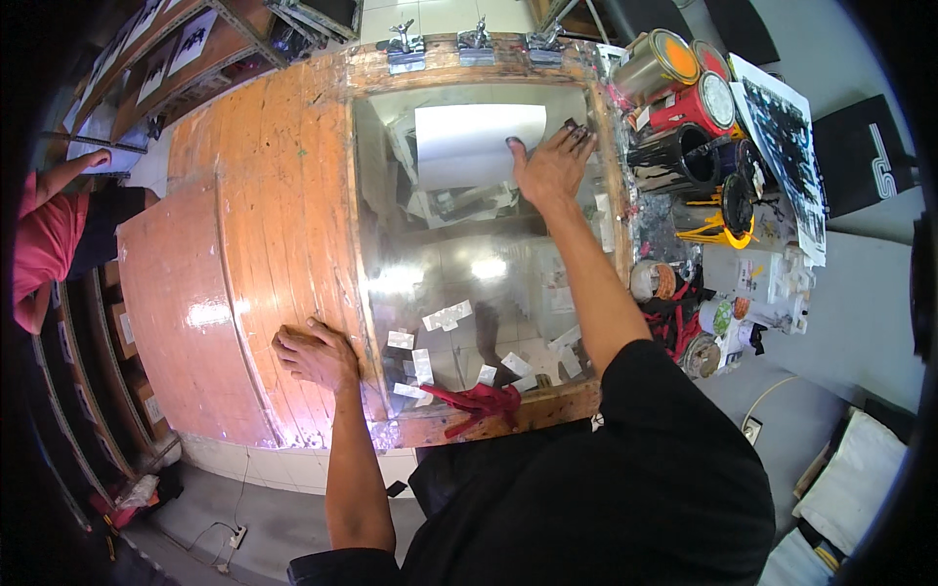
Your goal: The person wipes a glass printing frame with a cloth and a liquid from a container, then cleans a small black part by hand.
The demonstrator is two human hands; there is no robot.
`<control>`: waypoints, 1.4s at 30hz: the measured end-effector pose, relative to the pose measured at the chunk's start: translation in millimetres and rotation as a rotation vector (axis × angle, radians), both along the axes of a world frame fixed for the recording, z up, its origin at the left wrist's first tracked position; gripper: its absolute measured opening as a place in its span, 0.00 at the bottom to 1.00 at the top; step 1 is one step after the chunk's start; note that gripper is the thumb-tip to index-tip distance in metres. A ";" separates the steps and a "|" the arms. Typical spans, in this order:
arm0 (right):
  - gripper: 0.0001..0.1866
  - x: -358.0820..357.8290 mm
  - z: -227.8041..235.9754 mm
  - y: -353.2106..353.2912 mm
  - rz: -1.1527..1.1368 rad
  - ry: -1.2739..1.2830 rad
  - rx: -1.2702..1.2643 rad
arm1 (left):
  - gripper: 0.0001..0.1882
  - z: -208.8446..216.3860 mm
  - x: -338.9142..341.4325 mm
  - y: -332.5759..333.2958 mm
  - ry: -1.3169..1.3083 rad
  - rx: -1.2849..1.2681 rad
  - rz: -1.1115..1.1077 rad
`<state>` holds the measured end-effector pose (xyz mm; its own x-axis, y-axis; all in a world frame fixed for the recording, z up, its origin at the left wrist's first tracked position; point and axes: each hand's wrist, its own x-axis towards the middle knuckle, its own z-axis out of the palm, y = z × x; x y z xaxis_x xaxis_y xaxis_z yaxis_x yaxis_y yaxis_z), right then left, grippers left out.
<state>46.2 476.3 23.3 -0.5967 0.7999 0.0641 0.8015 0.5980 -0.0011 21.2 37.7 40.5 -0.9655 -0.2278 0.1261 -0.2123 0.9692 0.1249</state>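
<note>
My right hand lies with spread fingers at the right edge of a white sheet of paper, its thumb touching the sheet. Dark stains mark those fingertips. The paper rests on a glass panel set in a wooden frame. To the left, my left hand leans on the brown wooden tabletop, fingers loosely stretched and holding nothing. Near the front of the glass are several white tape pieces and a crumpled red cloth.
Metal hinge clamps line the far frame edge. On the right stand paint cans, a black-smeared container and an ink-stained sheet. Another person in a red shirt is at the far left, beside shelves.
</note>
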 end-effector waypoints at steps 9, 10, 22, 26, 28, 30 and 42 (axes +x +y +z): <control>0.52 -62.7 -4.9 -60.9 0.493 0.124 -0.202 | 0.29 -3.6 -4.1 3.4 0.075 0.000 -0.057; 0.51 -50.9 -8.2 -107.9 0.601 0.317 -0.329 | 0.30 -2.2 -1.6 2.9 0.069 0.005 -0.054; 0.47 15.0 4.6 -148.9 0.631 0.310 -0.090 | 0.30 -2.3 0.1 -6.0 0.061 0.122 -0.092; 0.48 68.6 28.5 -274.6 0.782 0.228 -0.535 | 0.28 7.4 2.3 0.5 0.068 0.188 -0.031; 0.48 128.4 48.1 -300.9 0.778 0.205 -0.630 | 0.28 3.2 6.1 -7.8 0.086 0.250 -0.039; 0.48 182.5 47.9 -279.2 0.525 0.137 -0.564 | 0.28 -2.5 8.0 -11.9 0.146 0.308 -0.050; 0.33 309.4 13.7 -230.9 0.166 0.285 -0.333 | 0.19 21.8 -3.6 -109.1 -0.075 1.419 -0.169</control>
